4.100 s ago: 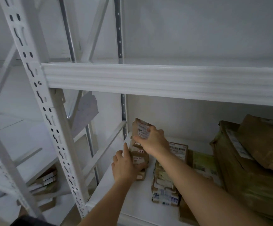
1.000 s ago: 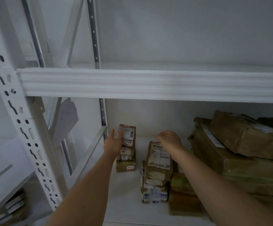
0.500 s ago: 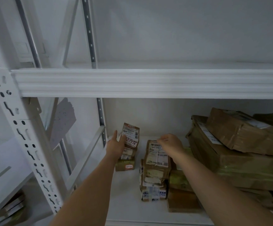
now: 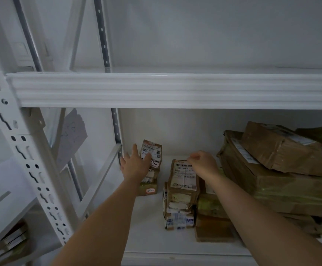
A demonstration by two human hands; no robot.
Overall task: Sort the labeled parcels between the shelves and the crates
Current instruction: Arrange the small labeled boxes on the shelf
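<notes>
My left hand [image 4: 135, 166] was spread open, fingers straight, at the near side of the small parcel [image 4: 151, 155] that topped the left stack [image 4: 149, 179] on the shelf [image 4: 148, 233]. My thumb lay across that parcel's white label, and the parcel stood tilted, its upper edge leaning toward the back wall. I could not tell whether my palm pressed it or only rested against it.

My right hand [image 4: 203, 164] hung with fingers loosely curled over the far edge of the top parcel [image 4: 184, 176] of the middle stack [image 4: 179, 200]. The fingertips were at the upper right corner of its label. It was too blurred to tell whether they pinched anything.

The two stacks stood near each other but apart, both toward the back left of the shelf. Just to the right of the middle stack lay flat brown and greenish packages [image 4: 212, 217], and beyond them a heap of large boxes [image 4: 275, 169], the topmost tilted. The upper shelf beam [image 4: 175, 91] crossed above. Through the white upright [image 4: 21, 150] on the left, more parcels [image 4: 10, 240] lay low in the neighbouring bay.
</notes>
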